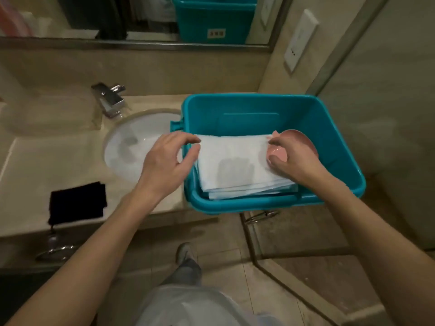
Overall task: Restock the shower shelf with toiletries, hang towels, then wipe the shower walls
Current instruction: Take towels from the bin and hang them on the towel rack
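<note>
**Reaching into the teal tub for the folded towels**

Filling the left of the frame is a beige worktop [70, 165], with a mirror [141, 17] across the top. A teal tub [259, 109] sits on the worktop's right end, centre right, its near side overhanging the front edge. A white sink [131, 147] lies just left of the tub.

Inside the tub rests a stack of folded white towels [235, 165]. The left hand [169, 156] curls fingers and thumb at the stack's left edge; I cannot tell whether they grip it. The right hand [289, 158] pinches the top towel's right edge between fingers and thumb.

A black cloth [77, 203] lies lower left. A pink dish [303, 140] sits under the right hand. A chrome tap [110, 100] stands behind the sink.
</note>
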